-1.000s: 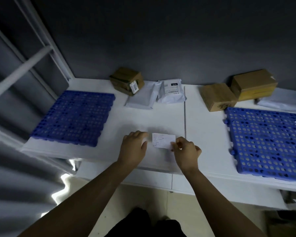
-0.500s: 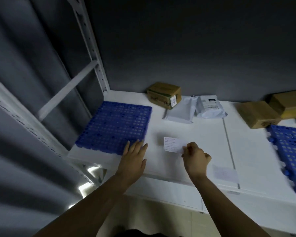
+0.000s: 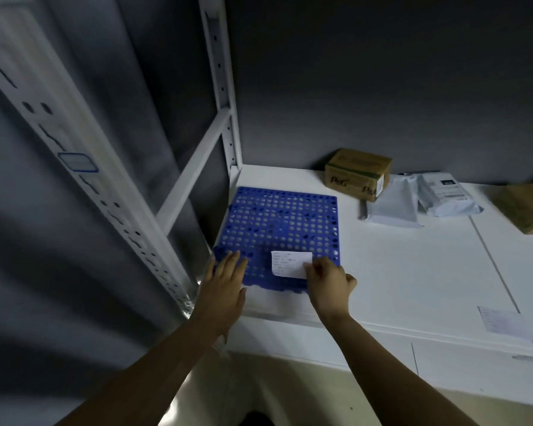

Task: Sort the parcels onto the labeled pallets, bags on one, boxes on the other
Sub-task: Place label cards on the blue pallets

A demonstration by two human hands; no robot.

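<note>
While left fingers (image 3: pixel 228 265) rest flat on the perforated pallet (image 3: pixel 283 219), right fingers (image 3: pixel 316 266) pinch a paper label (image 3: pixel 290 263).

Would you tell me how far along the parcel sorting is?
Nothing is sorted yet: the blue pallet holds no parcels. In hand: the right hand pinches a paper label over its near edge while the left hand rests flat on it. Left: the cardboard boxes and grey bags wait on the table.

A white bench (image 3: pixel 413 272) stands against a dark grey wall (image 3: pixel 382 72), with a white slotted rack post (image 3: pixel 220 87) at its far left corner, a slanted brace (image 3: pixel 194 167) meeting that post, and a nearer slotted post (image 3: pixel 105 176) bearing a blue-edged tag (image 3: pixel 78 162).
</note>
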